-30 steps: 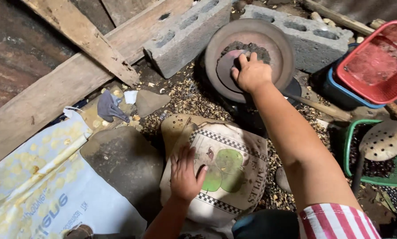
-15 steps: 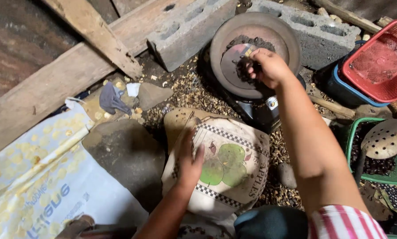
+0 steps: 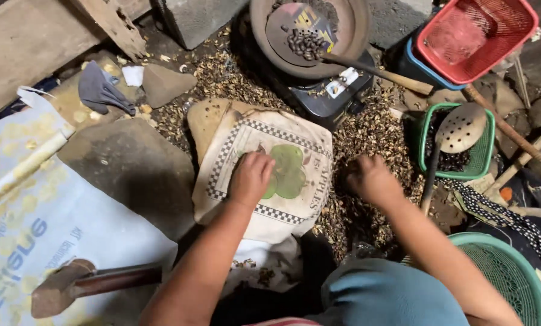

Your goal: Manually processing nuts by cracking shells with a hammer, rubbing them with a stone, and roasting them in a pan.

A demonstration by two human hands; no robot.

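Cream cloth, printed with a checked border and green apples, lies as a cloth bag (image 3: 270, 175) on the ground in front of you, among scattered brown shells (image 3: 367, 133). Your left hand (image 3: 250, 177) rests on the middle of it, knuckles up, fingers curled down onto the apple print; its grip is pressed against the cloth, not pinching anything you can see. Your right hand (image 3: 370, 179) is just right of the bag, palm down in the shells, fingers bent under; you cannot tell whether its grip holds anything.

To the left lies a pale blue and yellow sack (image 3: 35, 223) with blue lettering, flat on the floor, and a hammer (image 3: 83, 285) rests on its lower edge. Above the bag, a round dark pan (image 3: 312, 36) holds a small heap of dark nuts. A red basket (image 3: 481, 36) sits at the upper right, and a small green basket (image 3: 481, 151) with a perforated ladle (image 3: 460, 128) across it lies near your right hand.
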